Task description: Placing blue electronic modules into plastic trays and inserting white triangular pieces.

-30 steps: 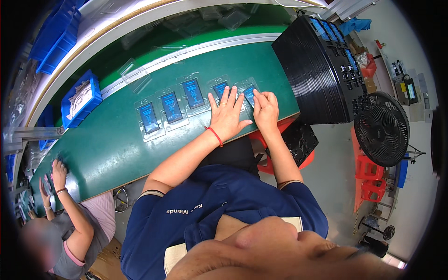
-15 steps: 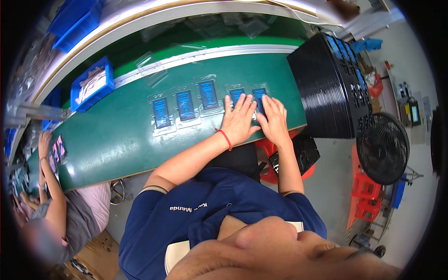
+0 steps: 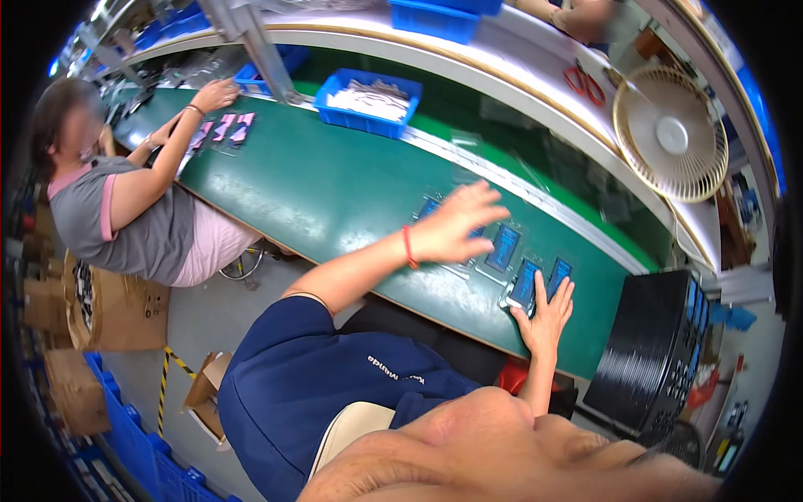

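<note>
A row of flat dark-blue rectangular packs, like phone batteries, lies in clear plastic trays on the green table (image 3: 326, 201). My left hand (image 3: 456, 227) is open, its fingers spread over the left end of the row, partly hiding the packs there. One pack (image 3: 503, 247) shows just right of it. My right hand (image 3: 548, 325) lies open with stretched fingers at the near ends of the two rightmost packs, the inner one (image 3: 524, 283) and the end one (image 3: 559, 276). Its fingertips seem to touch them.
Beyond the table's far edge sits a blue bin (image 3: 368, 102) of white pieces. Black stacked trays (image 3: 640, 343) stand at the right end. A shelf above holds red-handled scissors (image 3: 584, 85) and a cream basket (image 3: 672, 134). A co-worker (image 3: 138, 197) works at the far left.
The view has swung left. My left hand has lifted from the right-hand packs and moved to the left end of the row. My right hand stays by the rightmost packs.
</note>
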Demonstrator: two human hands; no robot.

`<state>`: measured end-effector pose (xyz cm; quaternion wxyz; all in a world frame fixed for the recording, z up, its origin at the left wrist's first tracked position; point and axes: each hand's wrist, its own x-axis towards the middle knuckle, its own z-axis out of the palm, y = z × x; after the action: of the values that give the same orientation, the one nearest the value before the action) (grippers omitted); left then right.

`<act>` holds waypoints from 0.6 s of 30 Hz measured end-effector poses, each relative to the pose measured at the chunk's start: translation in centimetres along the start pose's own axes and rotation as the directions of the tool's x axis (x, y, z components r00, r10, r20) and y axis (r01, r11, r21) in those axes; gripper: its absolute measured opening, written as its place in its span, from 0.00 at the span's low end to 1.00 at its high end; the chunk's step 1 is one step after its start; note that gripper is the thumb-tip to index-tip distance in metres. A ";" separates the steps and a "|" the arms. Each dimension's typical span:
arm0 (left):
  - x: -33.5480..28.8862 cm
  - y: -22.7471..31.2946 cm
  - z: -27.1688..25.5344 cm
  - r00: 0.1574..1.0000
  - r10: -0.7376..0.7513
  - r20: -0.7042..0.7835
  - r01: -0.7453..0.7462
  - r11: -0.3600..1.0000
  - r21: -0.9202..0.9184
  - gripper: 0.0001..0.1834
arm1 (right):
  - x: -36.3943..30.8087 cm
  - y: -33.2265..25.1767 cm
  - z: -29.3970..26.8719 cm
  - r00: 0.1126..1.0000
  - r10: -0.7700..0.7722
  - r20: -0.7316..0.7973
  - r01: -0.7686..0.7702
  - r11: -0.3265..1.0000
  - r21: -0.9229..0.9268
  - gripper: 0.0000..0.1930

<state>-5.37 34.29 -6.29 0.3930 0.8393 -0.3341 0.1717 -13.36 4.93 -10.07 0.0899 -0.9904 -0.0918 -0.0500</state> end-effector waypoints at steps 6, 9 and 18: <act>0.3 -13.0 -13.5 0.886 -0.282 -0.367 0.407 0.852 0.329 0.15 | 2.4 -3.3 0.6 0.995 -0.093 0.025 0.092 0.995 0.038 0.44; 1.0 -19.9 -16.5 0.895 -0.368 -0.252 0.446 0.707 0.549 0.14 | 2.8 -5.4 0.8 0.997 -0.078 0.028 0.077 0.996 0.050 0.44; 3.3 -24.9 -17.1 0.895 -0.439 -0.082 0.369 0.622 0.691 0.12 | 2.6 -6.9 1.3 0.998 -0.055 -0.010 0.055 0.997 0.045 0.43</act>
<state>13.91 57.77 -7.20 0.0638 0.9842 -0.0668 0.1508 -11.98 12.28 -9.90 0.1113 -0.9850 -0.1197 -0.0545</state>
